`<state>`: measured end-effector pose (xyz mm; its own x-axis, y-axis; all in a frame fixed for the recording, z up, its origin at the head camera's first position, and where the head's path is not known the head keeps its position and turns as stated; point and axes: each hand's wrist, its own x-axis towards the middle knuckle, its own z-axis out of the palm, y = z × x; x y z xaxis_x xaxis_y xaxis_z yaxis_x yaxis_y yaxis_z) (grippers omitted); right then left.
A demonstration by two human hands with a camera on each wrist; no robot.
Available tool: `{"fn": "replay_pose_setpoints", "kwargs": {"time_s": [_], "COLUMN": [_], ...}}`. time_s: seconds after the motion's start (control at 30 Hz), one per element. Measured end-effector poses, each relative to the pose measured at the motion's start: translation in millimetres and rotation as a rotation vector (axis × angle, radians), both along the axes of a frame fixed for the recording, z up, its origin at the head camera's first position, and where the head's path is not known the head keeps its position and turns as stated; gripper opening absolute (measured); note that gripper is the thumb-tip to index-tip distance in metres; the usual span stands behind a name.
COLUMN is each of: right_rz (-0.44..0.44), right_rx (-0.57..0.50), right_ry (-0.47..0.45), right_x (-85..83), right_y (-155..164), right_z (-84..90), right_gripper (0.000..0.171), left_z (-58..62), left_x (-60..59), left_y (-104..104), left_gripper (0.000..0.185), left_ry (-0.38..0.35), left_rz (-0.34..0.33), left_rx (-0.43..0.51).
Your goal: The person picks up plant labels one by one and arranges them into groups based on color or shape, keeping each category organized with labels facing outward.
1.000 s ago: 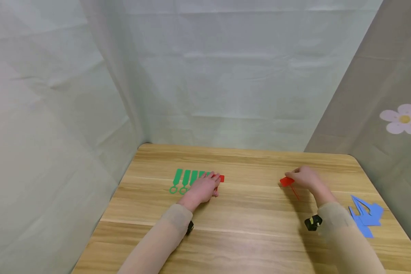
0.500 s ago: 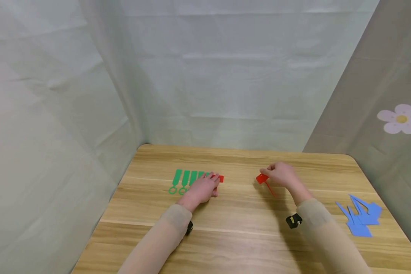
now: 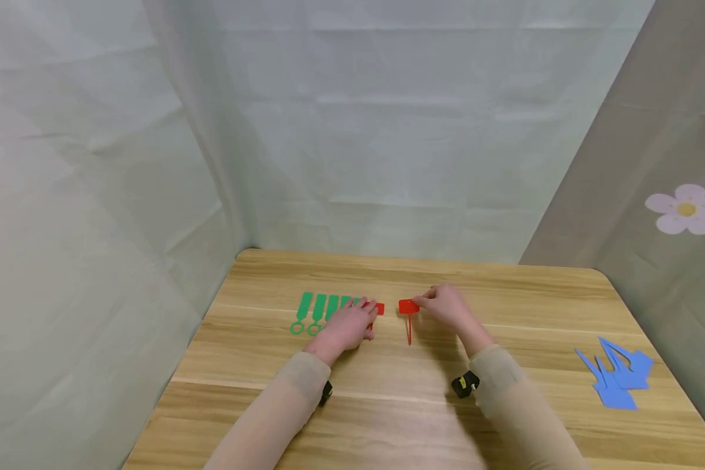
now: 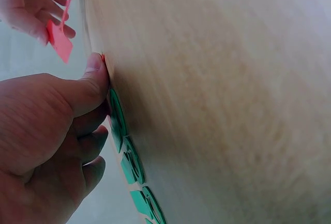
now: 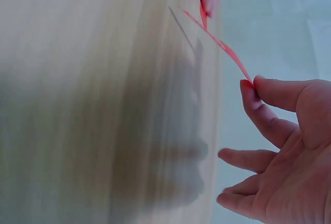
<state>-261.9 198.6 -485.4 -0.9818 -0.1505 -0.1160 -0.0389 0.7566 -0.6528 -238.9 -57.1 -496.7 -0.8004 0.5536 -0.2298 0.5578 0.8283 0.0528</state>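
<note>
My right hand (image 3: 446,307) pinches a corner of a red tag (image 3: 408,306) between thumb and forefinger. The tag has a rectangular head and a thin tail pointing towards me; in the right wrist view this red tag (image 5: 235,58) is seen nearly edge-on, off the wood. My left hand (image 3: 345,326) rests on the table over another red tag (image 3: 380,308), partly covered by the fingers. In the left wrist view, the thumb of my left hand (image 4: 51,125) touches the table beside a sliver of red. Green ring-ended tags (image 3: 304,305) lie in a row under and left of that hand.
Several blue tags (image 3: 615,397) with long pointed tails lie in a loose heap at the right side of the wooden table (image 3: 388,424). Pale cloth (image 3: 388,130) hangs behind the table and at both sides.
My right hand has carried the red tag leftwards, close to my left hand, and the tag's tail has swung to point straight towards me. One blue tag shifted as my sleeve passed. My left hand stays put.
</note>
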Motion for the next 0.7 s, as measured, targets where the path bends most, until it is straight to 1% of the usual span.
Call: {"fn": "replay_pose_setpoints", "kwargs": {"time_s": [0.13, 0.27, 0.5, 0.7], "right_rz": [0.000, -0.036, -0.087, -0.092], "right_rx": [-0.025, -0.014, 0.079, 0.152], "right_ry": [0.022, 0.025, 0.036, 0.049], "right_x": [-0.9, -0.5, 0.3, -0.5], "right_y": [-9.8, -17.5, -29.3, -36.6], "right_z": [-8.7, -16.2, -23.5, -23.9], "right_gripper": [0.033, 0.033, 0.036, 0.037], "left_z": [0.3, -0.6, -1.3, -2.5], "left_x": [0.3, -1.5, -3.1, -4.2], "left_y": [1.3, 2.1, 3.0, 2.4], "left_gripper": [0.063, 0.063, 0.064, 0.063], "left_ry": [-0.001, 0.005, 0.015, 0.020], "left_rz": [0.000, 0.000, -0.001, -0.003], "left_rx": [0.006, 0.003, -0.018, -0.025]}}
